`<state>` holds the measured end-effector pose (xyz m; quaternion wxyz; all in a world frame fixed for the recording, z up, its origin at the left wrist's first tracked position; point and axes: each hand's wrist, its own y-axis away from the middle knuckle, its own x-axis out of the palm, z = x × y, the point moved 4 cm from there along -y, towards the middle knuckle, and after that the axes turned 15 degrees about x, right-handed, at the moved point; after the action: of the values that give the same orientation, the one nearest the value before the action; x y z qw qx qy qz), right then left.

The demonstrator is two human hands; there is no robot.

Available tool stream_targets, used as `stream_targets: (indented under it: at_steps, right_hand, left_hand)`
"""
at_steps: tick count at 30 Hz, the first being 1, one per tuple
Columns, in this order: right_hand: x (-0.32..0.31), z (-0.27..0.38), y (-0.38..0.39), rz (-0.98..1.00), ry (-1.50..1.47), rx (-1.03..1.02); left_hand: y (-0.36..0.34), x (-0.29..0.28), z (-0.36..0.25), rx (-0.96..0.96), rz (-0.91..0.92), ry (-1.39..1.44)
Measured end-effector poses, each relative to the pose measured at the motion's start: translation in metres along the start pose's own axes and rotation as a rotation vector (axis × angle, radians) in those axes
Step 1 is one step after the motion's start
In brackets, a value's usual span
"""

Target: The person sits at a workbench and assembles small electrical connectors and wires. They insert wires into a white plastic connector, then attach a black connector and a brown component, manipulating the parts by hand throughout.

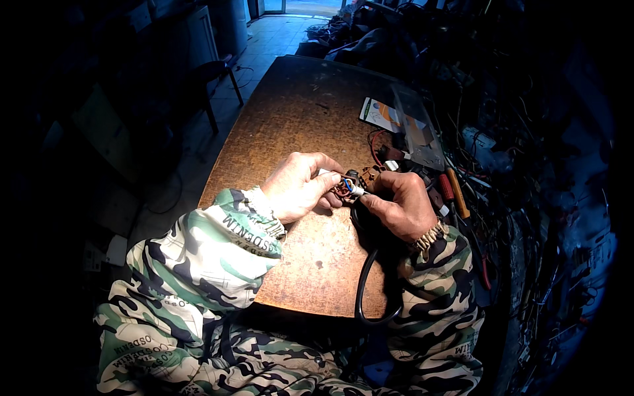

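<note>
Over the wooden table, my left hand [297, 188] is closed round a small part with coloured wires [345, 187]; its exact kind is hidden by the fingers. Blue, yellow and reddish strands show beside my left fingertips. My right hand [403, 204] comes in from the other side, thumb and fingers pinched at a white plug-like piece [358, 191] where the wires meet. A brown circuit board [371, 175] shows just beyond the right fingertips. Below the right hand, a thick black cable [362, 284] loops down over the table's near edge.
The worn brown table [317, 270] runs away from me. On its right side lie a printed card [379, 113], a clear plastic sheet [417, 129], a red-handled tool [446, 187] and an orange-handled tool [457, 193]. Tangled wires crowd the right; a dark chair [210, 76] stands at far left.
</note>
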<state>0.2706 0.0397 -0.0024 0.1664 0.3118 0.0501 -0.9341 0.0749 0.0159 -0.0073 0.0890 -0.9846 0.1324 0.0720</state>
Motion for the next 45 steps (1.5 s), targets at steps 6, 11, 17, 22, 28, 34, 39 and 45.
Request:
stream_targets:
  at_steps: [6, 11, 17, 22, 28, 34, 39, 45]
  right_hand:
    - [-0.002, -0.003, -0.001, 0.064, -0.027, 0.073]
    - [-0.003, -0.003, -0.004, 0.225, -0.209, 0.127]
    - [-0.013, -0.004, 0.002, 0.267, -0.155, 0.180]
    - [-0.018, -0.012, -0.003, 0.157, -0.103, 0.099]
    - [0.003, -0.003, -0.010, 0.184, -0.126, 0.035]
    - [-0.006, -0.010, -0.004, 0.077, -0.194, 0.074]
    - [-0.002, -0.006, -0.006, 0.054, -0.176, 0.127]
    - [-0.003, -0.012, -0.003, -0.066, -0.117, 0.088]
  left_hand:
    - [-0.003, 0.000, 0.000, 0.018, -0.010, -0.004]
    - [0.002, -0.008, 0.004, 0.023, -0.068, -0.016]
    - [-0.001, -0.006, -0.001, 0.040, -0.061, -0.001]
    - [-0.002, -0.005, -0.003, 0.045, -0.052, -0.017]
    - [0.007, -0.011, -0.003, 0.012, -0.064, -0.061]
    - [0.001, -0.003, -0.007, 0.035, -0.039, -0.049]
    - [0.003, -0.005, -0.003, 0.013, -0.045, -0.016]
    - [-0.003, 0.001, -0.003, 0.033, -0.016, -0.030]
